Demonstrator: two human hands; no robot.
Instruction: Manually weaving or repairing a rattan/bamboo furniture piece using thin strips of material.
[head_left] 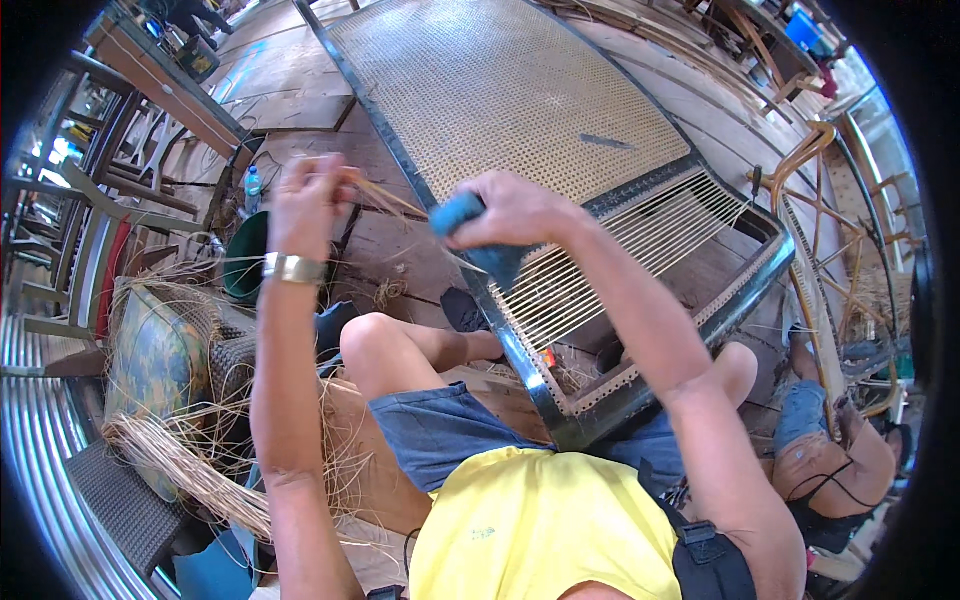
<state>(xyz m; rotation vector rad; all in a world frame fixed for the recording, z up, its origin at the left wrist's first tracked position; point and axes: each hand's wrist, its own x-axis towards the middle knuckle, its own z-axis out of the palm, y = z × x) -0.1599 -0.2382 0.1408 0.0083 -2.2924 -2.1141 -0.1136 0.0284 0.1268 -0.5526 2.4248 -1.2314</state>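
Note:
A long dark frame (550,400) with woven cane mesh (500,80) on its far part lies before me, its near end between my knees. Parallel cane strands (620,265) cross the opening nearer to me. My left hand (308,205), raised left of the frame and slightly blurred, is closed on a thin cane strand (385,195). The strand runs toward my right hand (522,210), which grips a blue cloth (460,213) above the frame's left rail. Part of the cloth hangs below that hand. Whether the strand passes inside the cloth is hidden.
A bundle of loose cane (190,465) spreads by a patterned cushion (160,360) at left. Behind it stand a green bucket (245,262), a water bottle (252,185) and stacked chair frames (120,200). Another person (830,465) sits at right beside a curved wooden chair frame (805,190).

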